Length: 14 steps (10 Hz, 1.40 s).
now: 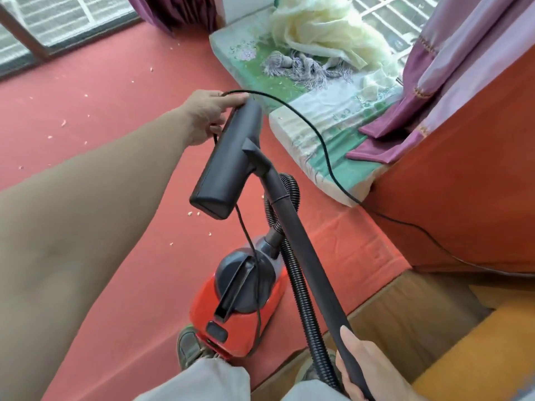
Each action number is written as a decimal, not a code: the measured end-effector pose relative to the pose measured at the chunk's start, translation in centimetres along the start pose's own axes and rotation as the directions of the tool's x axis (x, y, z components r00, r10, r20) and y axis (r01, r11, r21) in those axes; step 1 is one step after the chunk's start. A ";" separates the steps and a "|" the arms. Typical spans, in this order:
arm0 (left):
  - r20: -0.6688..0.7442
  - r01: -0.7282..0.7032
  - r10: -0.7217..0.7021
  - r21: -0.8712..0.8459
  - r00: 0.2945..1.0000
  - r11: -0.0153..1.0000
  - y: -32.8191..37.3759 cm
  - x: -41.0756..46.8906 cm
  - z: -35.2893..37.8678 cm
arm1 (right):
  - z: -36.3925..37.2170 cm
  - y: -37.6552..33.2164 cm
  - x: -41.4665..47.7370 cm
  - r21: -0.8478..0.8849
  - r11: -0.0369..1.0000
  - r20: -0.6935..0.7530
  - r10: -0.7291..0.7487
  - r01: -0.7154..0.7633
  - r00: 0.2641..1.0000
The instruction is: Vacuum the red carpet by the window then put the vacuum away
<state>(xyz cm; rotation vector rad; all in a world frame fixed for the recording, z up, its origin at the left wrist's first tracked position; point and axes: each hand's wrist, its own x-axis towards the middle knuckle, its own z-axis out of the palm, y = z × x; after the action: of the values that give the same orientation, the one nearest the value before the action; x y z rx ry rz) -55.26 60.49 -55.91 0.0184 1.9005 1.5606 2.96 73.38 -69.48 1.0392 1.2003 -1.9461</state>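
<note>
The left hand (207, 118) curls its fingers round the far end of the raised nozzle (228, 160) and the cord (318, 134). The right hand (366, 370) is clamped on the wand (304, 241). The vacuum (240, 302) sits on the crumb-strewn carpet (115, 88) by the person's shoes.

The vacuum (240, 308) sits on the carpet (115, 111) in the near middle, just right of a shoe (189, 347). Its hose (301, 285) loops behind it, beside the wand (307, 247). The wand slants from the right hand (367, 369), near right, up to the head (228, 157) at centre. The left hand (205, 117) holds the cord (318, 131) at the head's far end. The cord arcs right across a mat (246, 56) lying far right. On the mat lies a cloth (318, 33), with curtains (451, 59) to its right. The window (58, 18) is far left, with crumbs (63, 123) on the carpet before it.
</note>
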 end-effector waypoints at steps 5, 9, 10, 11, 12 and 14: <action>0.158 -0.086 0.063 0.138 0.985 0.987 -3.1 -4.8 2.1 | 9.0 -20.6 2.2 -0.241 0.970 -0.353 -0.068 -0.020 0.933; 0.244 0.095 -0.109 0.068 0.964 0.993 -4.4 -9.8 7.8 | 10.1 -25.1 4.8 -0.222 0.971 -0.335 -0.159 0.086 0.929; 0.350 0.261 -0.214 -0.094 0.912 0.961 -6.3 -14.1 9.9 | 12.0 -27.6 7.2 -0.169 0.971 -0.289 -0.212 0.168 0.934; 0.460 0.435 -0.296 -0.232 0.837 0.870 -8.6 -18.8 11.1 | 14.1 -30.2 9.0 -0.104 0.966 -0.233 -0.256 0.238 0.938; 0.403 0.394 -0.332 -0.080 0.853 0.916 -10.4 -21.3 11.0 | 15.3 -31.5 10.1 -0.166 0.925 -0.172 -0.369 0.342 0.913; 0.157 0.355 -0.341 -0.075 0.927 0.932 -12.0 -20.5 8.7 | 17.9 -32.0 10.1 -0.208 0.889 -0.075 -0.430 0.407 0.900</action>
<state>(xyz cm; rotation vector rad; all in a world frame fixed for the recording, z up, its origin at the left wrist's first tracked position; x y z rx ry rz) -30.37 56.19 -57.14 -0.2357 1.6081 1.3710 -33.42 68.68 -59.61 0.8568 1.7610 -2.0534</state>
